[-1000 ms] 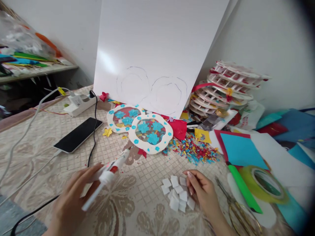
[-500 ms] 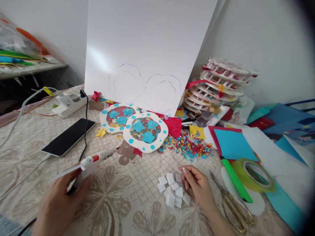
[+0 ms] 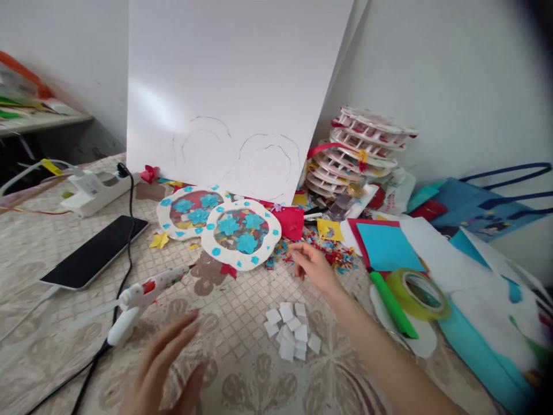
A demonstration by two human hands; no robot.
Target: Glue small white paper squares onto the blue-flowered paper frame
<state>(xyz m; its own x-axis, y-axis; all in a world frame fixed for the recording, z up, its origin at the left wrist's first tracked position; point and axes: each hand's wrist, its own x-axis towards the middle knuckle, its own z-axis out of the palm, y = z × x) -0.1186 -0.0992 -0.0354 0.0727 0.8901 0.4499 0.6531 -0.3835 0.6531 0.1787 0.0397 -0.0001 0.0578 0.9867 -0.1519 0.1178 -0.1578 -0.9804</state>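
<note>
My left hand hovers empty, fingers apart, low over the patterned tablecloth, just right of a white glue gun that lies on the cloth. My right hand is stretched forward, fingers loosely spread and empty, beside the nearer of two round white paper wreaths with blue flowers and over a heap of coloured paper shreds. A small pile of white foam squares lies between my hands.
A large white board with two pencilled circles leans on the wall. A black phone and a power strip lie left. Right are stacked white cut-outs, coloured sheets, a tape roll, a green marker and a blue bag.
My left hand has put the glue gun down on the cloth and drawn back. My right hand left the foam squares and reached forward toward the wreaths. The view swung right.
</note>
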